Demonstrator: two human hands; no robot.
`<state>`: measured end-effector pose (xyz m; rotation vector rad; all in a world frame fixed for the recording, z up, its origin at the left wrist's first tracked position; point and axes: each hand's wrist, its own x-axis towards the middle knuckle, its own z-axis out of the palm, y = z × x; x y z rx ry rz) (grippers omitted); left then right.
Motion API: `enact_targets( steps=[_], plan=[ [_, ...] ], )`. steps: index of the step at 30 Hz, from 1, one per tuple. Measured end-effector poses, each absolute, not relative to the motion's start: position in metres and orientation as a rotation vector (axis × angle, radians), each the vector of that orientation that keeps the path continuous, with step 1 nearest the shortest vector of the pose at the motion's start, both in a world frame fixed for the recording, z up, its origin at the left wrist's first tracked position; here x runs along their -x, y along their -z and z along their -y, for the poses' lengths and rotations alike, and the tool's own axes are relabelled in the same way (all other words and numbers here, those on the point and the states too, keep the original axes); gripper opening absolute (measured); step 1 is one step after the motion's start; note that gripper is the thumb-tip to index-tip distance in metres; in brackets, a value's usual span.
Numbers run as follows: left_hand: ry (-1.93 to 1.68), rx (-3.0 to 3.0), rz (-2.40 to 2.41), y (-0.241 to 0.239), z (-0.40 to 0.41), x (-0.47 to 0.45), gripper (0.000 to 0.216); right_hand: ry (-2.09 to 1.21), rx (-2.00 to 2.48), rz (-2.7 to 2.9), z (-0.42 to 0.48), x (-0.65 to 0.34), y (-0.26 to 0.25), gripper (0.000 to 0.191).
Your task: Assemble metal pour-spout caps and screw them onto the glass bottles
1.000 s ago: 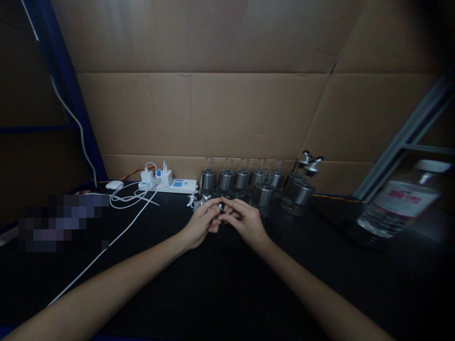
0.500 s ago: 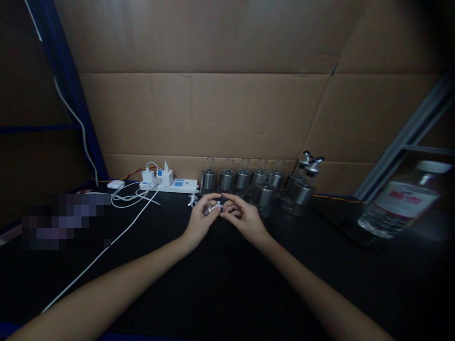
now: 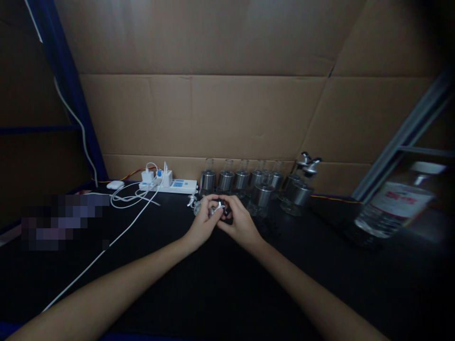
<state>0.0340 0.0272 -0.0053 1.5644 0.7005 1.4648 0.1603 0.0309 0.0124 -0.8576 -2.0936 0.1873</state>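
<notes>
My left hand (image 3: 206, 220) is closed around a small silver pourer cap (image 3: 219, 205), which looks like the tops on the two capped bottles. My right hand (image 3: 241, 219) meets it fingertip to fingertip, its fingers curled at the cap's dark side; what exactly they pinch is partly hidden. Just left of my left hand, another silver spout piece (image 3: 192, 201) lies on the black table (image 3: 220, 293). Behind the hands stands a row of glass bottles with steel sleeves (image 3: 226, 180), their necks uncapped. A nearer one (image 3: 263, 195) is beside my right hand.
Two bottles with silver-and-black pourers (image 3: 312, 166) stand at right. A large plastic bottle (image 3: 393, 203) with a red-lettered label is farther right. A white power strip (image 3: 183, 186) with chargers and a trailing white cable (image 3: 124, 232) lies left, before a cardboard wall (image 3: 227, 113).
My hands have turned the silver cap slightly, and more of a dark part shows between the fingers. The right fingers have shifted around it. The view has moved a little.
</notes>
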Motion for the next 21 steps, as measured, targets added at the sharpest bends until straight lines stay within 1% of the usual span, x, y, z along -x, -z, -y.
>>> enact_targets(
  steps=[7, 14, 21],
  plan=[
    [-1.403, -1.539, -0.686, 0.007, -0.026, -0.036, 0.036, -0.052, 0.882, 2.109, -0.032, -0.164, -0.016, 0.041],
    [-1.432, -1.601, -0.696, 0.004, -0.026, -0.034, 0.033, 0.107, 0.897, 2.202, -0.031, -0.17, -0.025, 0.039],
    [-1.447, -1.667, -0.758, 0.006, -0.027, -0.033, 0.038, 0.125, 0.826, 2.312, -0.032, -0.175, -0.03, 0.04]
  ],
)
